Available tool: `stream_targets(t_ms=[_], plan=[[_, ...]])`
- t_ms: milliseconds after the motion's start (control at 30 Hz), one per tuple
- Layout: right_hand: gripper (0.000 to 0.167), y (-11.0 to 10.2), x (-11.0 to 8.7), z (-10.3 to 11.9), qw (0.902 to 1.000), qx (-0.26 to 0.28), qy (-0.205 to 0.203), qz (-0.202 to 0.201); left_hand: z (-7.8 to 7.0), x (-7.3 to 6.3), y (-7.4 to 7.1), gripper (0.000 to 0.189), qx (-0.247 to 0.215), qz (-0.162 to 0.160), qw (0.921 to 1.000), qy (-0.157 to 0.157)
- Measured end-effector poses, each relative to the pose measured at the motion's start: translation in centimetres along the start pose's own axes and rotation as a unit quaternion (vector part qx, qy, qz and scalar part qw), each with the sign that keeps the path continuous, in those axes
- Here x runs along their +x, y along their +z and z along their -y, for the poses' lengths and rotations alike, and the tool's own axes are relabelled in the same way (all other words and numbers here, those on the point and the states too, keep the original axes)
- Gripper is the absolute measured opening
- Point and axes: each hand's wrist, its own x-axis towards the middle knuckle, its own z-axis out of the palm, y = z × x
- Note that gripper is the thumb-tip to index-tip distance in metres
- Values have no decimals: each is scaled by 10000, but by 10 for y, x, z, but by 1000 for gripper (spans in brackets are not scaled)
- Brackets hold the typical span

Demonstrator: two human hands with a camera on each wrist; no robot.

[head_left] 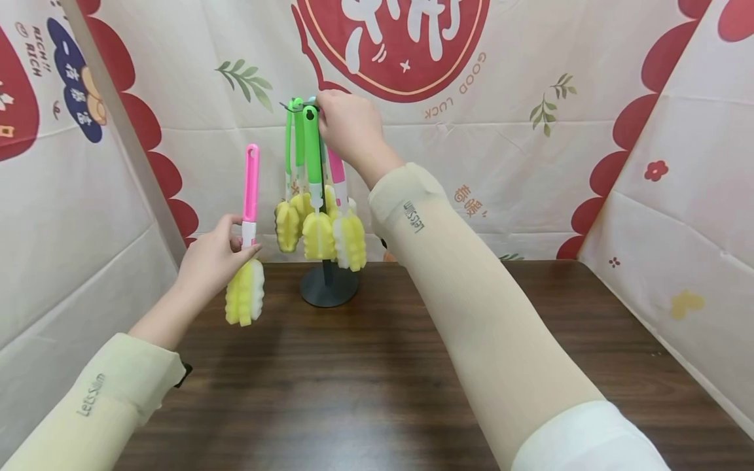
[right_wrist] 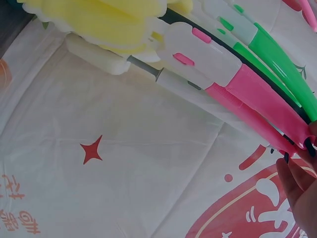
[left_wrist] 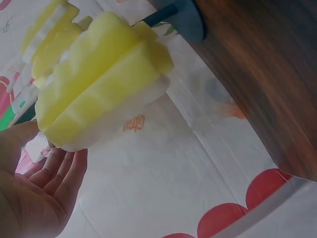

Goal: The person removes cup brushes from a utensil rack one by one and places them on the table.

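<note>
My left hand (head_left: 212,258) pinches a sponge bottle brush (head_left: 251,186) at the white neck below its pink handle. The brush is upright, its yellow-and-white sponge head (left_wrist: 104,84) below the fingers. A black stand (head_left: 328,289) holds several more sponge brushes hanging by their handle ends, among them a green-handled brush (head_left: 312,147). At the top of the stand, my right hand (head_left: 353,127) pinches the hook end of a pink-handled sponge brush (right_wrist: 267,101). Black hook tips show between its fingers (right_wrist: 290,181). In the head view this hand hides the hooks behind it.
A dark wooden table (head_left: 365,386) lies under the stand. Printed cloth (head_left: 518,170) with red motifs encloses the back and both sides. The stand is near the table's back edge, and a white handle (right_wrist: 198,96) hangs beside the pink ones.
</note>
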Motion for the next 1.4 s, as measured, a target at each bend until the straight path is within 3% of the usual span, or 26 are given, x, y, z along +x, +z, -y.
stream_targets(t_ms=[467,1067,1400], plan=[[30,-2,1,6,9999,-51,78,39,22,-11,-10,52,157,127,9998,56],[29,-1,0,7,9998,-102,104,-118,51,-13,-14,54,165,1064,9938,-288],[30,0,-1,6,9998,-112,183,14,68,-12,-10,47,238,1463,9882,-382]])
